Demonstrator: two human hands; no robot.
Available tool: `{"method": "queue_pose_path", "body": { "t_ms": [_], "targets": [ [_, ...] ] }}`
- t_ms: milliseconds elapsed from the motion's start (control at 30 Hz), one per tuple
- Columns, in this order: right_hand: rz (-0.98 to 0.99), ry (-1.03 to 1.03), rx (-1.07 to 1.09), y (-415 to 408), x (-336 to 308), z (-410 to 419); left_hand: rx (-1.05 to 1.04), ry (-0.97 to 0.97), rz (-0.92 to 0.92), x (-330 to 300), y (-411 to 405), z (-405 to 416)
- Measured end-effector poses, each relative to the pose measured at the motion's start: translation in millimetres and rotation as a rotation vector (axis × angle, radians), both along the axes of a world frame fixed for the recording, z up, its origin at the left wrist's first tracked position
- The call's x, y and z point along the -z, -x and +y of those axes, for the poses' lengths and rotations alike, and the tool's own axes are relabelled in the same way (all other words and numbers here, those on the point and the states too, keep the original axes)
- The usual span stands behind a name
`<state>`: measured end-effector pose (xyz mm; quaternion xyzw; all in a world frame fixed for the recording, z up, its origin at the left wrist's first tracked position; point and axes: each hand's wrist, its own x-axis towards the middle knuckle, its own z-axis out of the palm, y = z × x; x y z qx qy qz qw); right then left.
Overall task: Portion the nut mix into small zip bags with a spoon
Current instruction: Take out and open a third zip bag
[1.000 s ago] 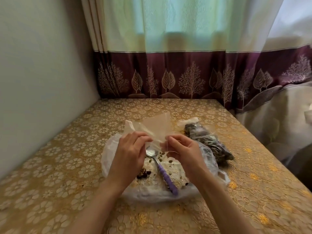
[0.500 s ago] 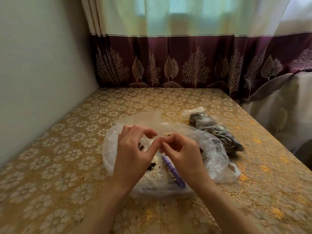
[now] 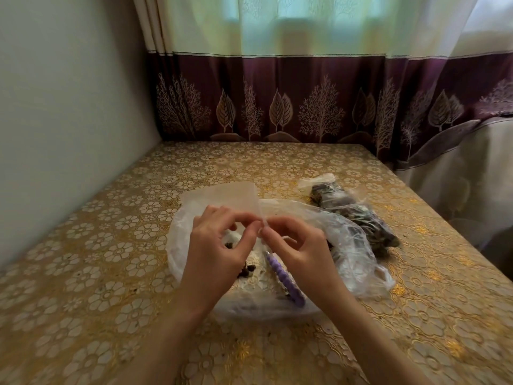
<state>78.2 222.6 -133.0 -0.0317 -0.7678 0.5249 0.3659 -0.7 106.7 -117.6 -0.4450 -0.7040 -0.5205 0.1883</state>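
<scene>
Soft daylight is let in through the pale curtain (image 3: 319,23) at the back, and the room is left fairly dim. Only faint shadows are cast on the table (image 3: 83,259). Mild glare is seen on the clear plastic bag (image 3: 347,240). Straight lines are bent near the edges, and fine detail is softened throughout.

We note clear glossy plastic bags (image 3: 347,240), a ridged purple spoon handle (image 3: 280,276), a glossy patterned tablecloth (image 3: 111,259).
</scene>
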Motion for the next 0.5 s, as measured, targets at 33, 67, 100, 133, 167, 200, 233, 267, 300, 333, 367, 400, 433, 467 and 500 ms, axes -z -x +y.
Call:
{"method": "queue_pose_path", "body": {
  "t_ms": [33, 67, 100, 133, 167, 200, 233, 267, 300, 333, 367, 400, 433, 467, 500],
  "targets": [
    [0.01, 0.003, 0.001, -0.8, -1.0, 0.2, 0.003, 0.01, 0.023, 0.3, 0.0, -0.1],
    [0.017, 0.008, 0.011, -1.6, -1.6, 0.2, -0.005, 0.023, 0.057, 0.4, -0.3, 0.0],
    [0.022, 0.001, 0.036, -1.9, -2.1, -0.1, -0.011, 0.039, 0.086, 1.6, 0.1, 0.0],
    [0.034, -0.031, 0.076, -1.9, -2.4, -0.6, -0.02, 0.049, 0.111, 2.1, 0.3, 0.2],
    [0.049, -0.083, 0.125, -1.9, -2.8, -1.3, -0.025, 0.054, 0.129, 2.6, 0.2, 0.6],
    [0.073, -0.14, 0.168, -1.9, -2.7, -1.7, -0.026, 0.052, 0.141, 2.9, -0.3, 0.8],
    [0.106, -0.187, 0.2, -1.8, -2.6, -2.3, -0.025, 0.042, 0.147, 3.6, -0.8, 1.3],
    [0.137, -0.214, 0.216, -1.8, -2.1, -3.1, -0.022, 0.03, 0.148, 4.2, -1.9, 1.5],
    [0.16, -0.222, 0.217, -2.3, -1.8, -4.1, -0.019, 0.02, 0.151, 4.8, -2.8, 1.7],
    [0.171, -0.221, 0.207, -2.9, -1.3, -5.2, -0.015, 0.015, 0.15, 5.4, -3.6, 1.5],
    [0.171, -0.219, 0.193, -3.2, -0.8, -6.0, -0.01, 0.014, 0.145, 6.1, -4.0, 1.4],
    [0.166, -0.217, 0.178, -3.5, -0.6, -6.7, -0.008, 0.018, 0.136, 6.3, -4.3, 1.2],
    [0.16, -0.215, 0.165, -3.5, -0.8, -6.9, -0.009, 0.022, 0.128, 6.5, -3.9, 1.2],
    [0.156, -0.21, 0.151, -3.6, -0.8, -6.9, -0.014, 0.026, 0.124, 7.0, -3.1, 1.5],
    [0.156, -0.194, 0.139, -3.8, -1.5, -7.0, -0.016, 0.032, 0.126, 7.5, -2.3, 1.9]
  ]
}}
